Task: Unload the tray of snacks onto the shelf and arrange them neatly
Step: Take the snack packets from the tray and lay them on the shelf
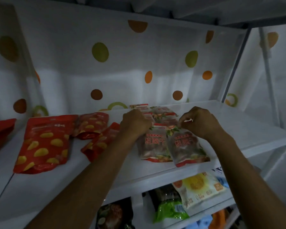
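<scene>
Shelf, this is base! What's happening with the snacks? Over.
Left hand grips left packet. Right hand pinches right packet. Both flat on shelf. Red pouches lie to the left.

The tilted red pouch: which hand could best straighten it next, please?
Probably left: the left hand is right beside the tilted red pouch, while the right hand is across the clear packets.

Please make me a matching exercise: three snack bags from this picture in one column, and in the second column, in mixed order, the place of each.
Things:
1. large red bag
2. clear packets
3. yellow bag

Places:
A. on the lower shelf
B. on the upper shelf, at the left hand and right hand
C. on the upper shelf, left part

Pairs: 1-C, 2-B, 3-A
</scene>
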